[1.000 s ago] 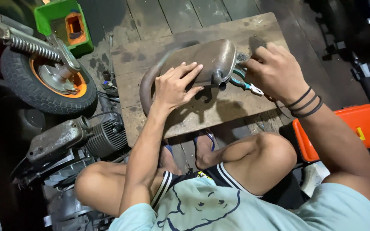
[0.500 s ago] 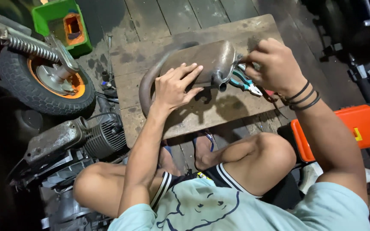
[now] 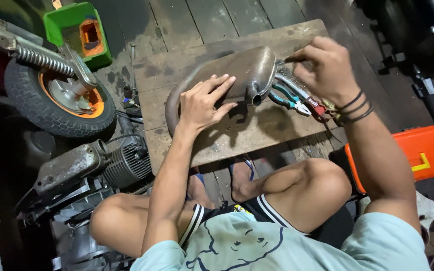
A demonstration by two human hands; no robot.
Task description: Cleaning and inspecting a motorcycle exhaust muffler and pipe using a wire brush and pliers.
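Observation:
A rusty grey metal exhaust muffler (image 3: 247, 70) with a curved pipe lies on a low wooden board (image 3: 237, 135). My left hand (image 3: 204, 103) rests flat on the muffler's near side, fingers spread. My right hand (image 3: 325, 68) is at the muffler's right end, fingers closed on a thin dark tool whose tip touches the metal. Teal-handled pliers (image 3: 290, 100) and a red-handled tool (image 3: 317, 108) lie on the board just below that hand.
A small wheel with an orange hub (image 3: 59, 98) and spring shock stands at left, beside a green box (image 3: 79, 30). An engine block (image 3: 101, 163) sits lower left. An orange case (image 3: 418, 153) lies at right. My crossed legs are beneath the board.
My right hand has lifted from beside the pliers toward the muffler's upper right end, leaving the pliers uncovered on the board. My left hand stays on the muffler.

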